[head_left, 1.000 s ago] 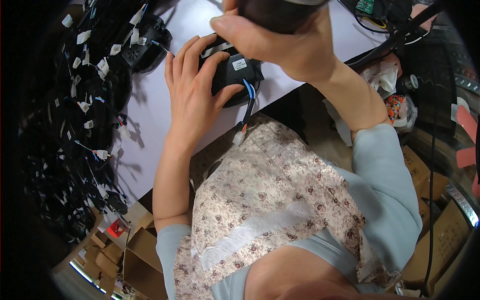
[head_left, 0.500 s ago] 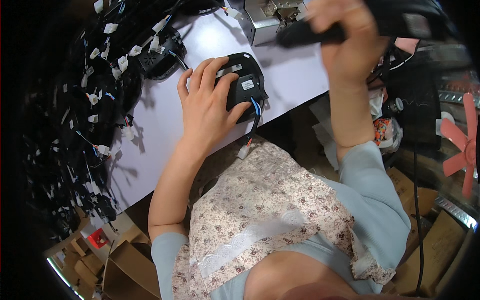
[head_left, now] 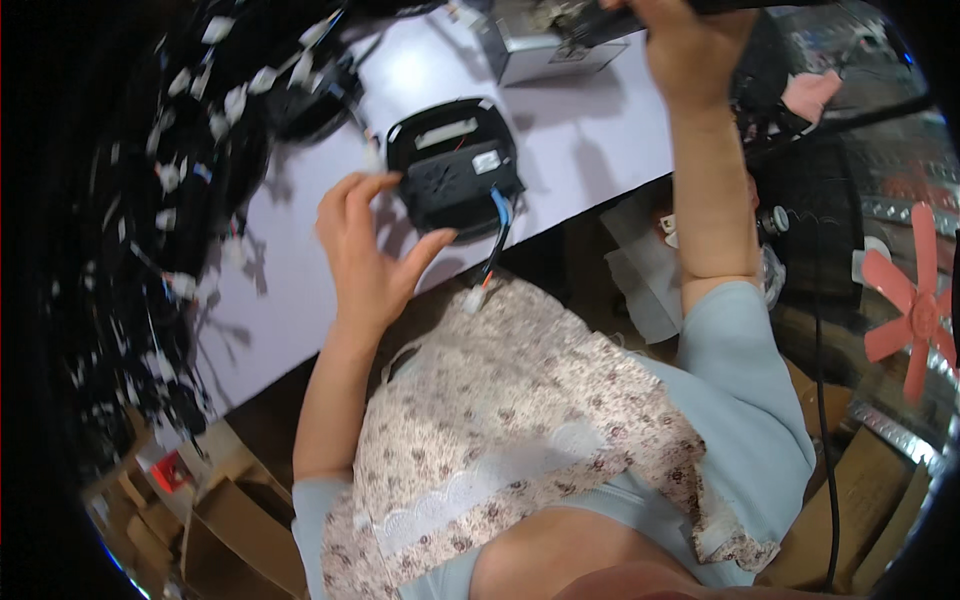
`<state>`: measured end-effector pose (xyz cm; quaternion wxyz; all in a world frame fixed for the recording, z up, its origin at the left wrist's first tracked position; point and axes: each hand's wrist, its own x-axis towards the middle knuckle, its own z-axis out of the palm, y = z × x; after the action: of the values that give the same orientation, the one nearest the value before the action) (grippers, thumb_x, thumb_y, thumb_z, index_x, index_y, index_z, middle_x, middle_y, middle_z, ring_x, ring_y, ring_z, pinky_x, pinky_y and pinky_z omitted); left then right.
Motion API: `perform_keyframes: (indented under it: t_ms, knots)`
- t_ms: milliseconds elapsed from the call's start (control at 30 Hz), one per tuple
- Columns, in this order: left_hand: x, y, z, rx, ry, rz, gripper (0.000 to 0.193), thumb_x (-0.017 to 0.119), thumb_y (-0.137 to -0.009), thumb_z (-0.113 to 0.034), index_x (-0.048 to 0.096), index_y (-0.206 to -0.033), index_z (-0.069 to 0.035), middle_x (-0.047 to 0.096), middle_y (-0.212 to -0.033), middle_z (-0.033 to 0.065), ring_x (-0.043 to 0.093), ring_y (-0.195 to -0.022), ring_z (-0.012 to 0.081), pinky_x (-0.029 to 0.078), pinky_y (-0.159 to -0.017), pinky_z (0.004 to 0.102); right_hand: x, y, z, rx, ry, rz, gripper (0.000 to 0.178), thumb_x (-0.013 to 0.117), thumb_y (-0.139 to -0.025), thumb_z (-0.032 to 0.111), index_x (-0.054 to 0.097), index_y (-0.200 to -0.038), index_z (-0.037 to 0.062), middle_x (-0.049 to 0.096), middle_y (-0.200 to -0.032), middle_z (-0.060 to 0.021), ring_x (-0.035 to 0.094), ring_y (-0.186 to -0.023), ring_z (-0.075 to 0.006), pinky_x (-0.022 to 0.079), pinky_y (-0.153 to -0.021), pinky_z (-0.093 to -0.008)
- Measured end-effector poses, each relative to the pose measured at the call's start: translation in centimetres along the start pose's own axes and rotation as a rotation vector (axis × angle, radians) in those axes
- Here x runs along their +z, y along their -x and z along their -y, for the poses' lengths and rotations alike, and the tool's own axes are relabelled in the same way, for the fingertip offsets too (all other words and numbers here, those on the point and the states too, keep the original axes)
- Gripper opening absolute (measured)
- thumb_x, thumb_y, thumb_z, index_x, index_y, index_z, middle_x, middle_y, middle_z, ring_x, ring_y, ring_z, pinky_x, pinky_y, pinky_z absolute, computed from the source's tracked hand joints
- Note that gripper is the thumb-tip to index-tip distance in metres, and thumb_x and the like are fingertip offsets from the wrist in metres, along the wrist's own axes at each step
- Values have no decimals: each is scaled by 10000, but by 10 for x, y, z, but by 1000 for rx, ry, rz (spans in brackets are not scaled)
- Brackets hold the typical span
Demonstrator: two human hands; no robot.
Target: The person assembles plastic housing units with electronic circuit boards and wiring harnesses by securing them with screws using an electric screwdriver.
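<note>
A black plastic housing (head_left: 430, 205) lies on the white table with its inner side up. It has a small white label and a blue-and-black cable that hangs over the table edge to a white connector (head_left: 475, 298). My left hand (head_left: 365, 250) is beside its lower left edge, fingers apart, fingertips at or just off the rim. At the top, my right hand (head_left: 695, 50) grips a dark, long power tool that looks like an electric screwdriver (head_left: 612, 24). Its front end is at the metal box (head_left: 545, 62) with a brass-coloured mechanism, which looks like a screw feeder.
Many black cables with white connectors (head_left: 180, 285) are heaped along the left. Another black unit (head_left: 305, 108) sits at the far left of the table (head_left: 290, 330). A pink fan (head_left: 920, 315) stands at right; cardboard boxes (head_left: 240, 535) lie below.
My left hand has come off the housing and moved left and down. My right hand has brought the dark tool up to the metal box. The view has shifted slightly.
</note>
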<state>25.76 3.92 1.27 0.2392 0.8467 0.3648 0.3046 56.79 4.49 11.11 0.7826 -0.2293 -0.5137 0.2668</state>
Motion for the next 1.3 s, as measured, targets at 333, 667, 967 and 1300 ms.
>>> perform_keyframes:
  t_ms: [333,667,967,1300]
  knots:
    - [4,-11,5,-61,36,107,645,879,-718,-408,670,-1277,-163,559,-1143,99,524,-1083,285,414,-952,418,49,32,24,282,-166,131,138,558,-972,108,559,-1108,129,503,-820,4,479,-725,-152,390,-756,-355]
    - [15,-14,7,-50,40,23,569,875,-681,-345,698,-1197,-183,567,-1045,50,529,-1024,254,358,-928,413,107,56,-28,346,43,115,293,664,-918,4,483,-1148,0,602,-771,-91,583,-583,-146,484,-563,-275]
    - [14,-13,7,-65,35,28,553,868,-688,-330,689,-1192,-193,568,-1028,44,531,-1027,246,341,-947,417,107,71,-35,404,322,143,323,714,-887,4,493,-1122,24,604,-788,-58,578,-624,-112,497,-609,-266]
    - [18,-13,11,-37,17,-3,598,873,-658,-356,682,-1199,-189,551,-1072,64,523,-1056,271,349,-943,435,115,69,-25,291,504,433,242,706,-882,37,546,-1063,40,600,-818,-34,565,-700,-115,462,-650,-274]
